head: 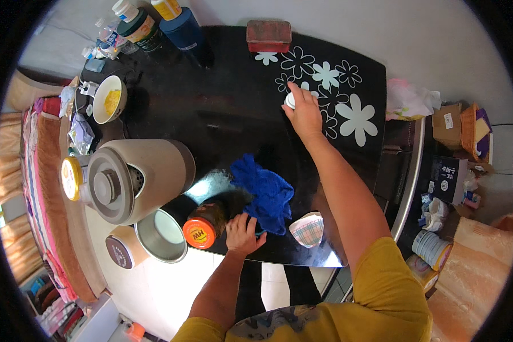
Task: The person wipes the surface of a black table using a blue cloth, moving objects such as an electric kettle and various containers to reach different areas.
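Observation:
My right hand reaches over the flower-patterned end of a glossy black table. Its fingers and thumb are around a small white round object, partly hidden by the hand. Near the front edge, my left hand rests beside a glass jar with an orange lid. A teal edge shows by its fingers, but what it belongs to is hidden. Just beyond that hand lies a crumpled blue cloth. A plaid-patterned piece, apparently folded fabric or paper, lies between my forearms.
A large beige thermos jug stands left, near a steel pot, a brown-lidded canister and a yellow-lidded jar. Farther back are a bowl with yellow food, a red tin, and several bottles and tubs, including a blue canister.

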### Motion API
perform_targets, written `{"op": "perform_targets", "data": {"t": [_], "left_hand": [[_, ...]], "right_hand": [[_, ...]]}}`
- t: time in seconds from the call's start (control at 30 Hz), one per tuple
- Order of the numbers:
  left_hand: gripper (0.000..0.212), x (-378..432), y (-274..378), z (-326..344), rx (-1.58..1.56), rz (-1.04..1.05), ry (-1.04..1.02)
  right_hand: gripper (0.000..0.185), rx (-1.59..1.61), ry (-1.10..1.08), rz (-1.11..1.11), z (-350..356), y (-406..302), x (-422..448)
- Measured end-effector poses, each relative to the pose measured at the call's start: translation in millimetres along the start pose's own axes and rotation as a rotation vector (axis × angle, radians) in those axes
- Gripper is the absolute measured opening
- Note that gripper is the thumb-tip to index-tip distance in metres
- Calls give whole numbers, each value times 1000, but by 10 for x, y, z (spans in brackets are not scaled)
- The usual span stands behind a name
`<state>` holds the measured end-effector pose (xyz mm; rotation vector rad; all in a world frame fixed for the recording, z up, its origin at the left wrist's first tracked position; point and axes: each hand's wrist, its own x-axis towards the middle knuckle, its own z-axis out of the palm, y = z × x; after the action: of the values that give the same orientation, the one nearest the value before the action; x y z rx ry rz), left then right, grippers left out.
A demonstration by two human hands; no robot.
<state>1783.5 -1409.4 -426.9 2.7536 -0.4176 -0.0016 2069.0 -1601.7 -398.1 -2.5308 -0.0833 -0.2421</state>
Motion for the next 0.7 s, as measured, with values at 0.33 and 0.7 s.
{"op": "perform_targets", "data": {"t": [0.33,0.7], "left_hand": [[59,-7,11,16,36,-42,4],[59,-1,17,-23,49,-47,-16]], "right_hand": [[67,21,-494,-319,42,-594,-1610],[32,44,-57,-99,-858,713,-1025]]}}
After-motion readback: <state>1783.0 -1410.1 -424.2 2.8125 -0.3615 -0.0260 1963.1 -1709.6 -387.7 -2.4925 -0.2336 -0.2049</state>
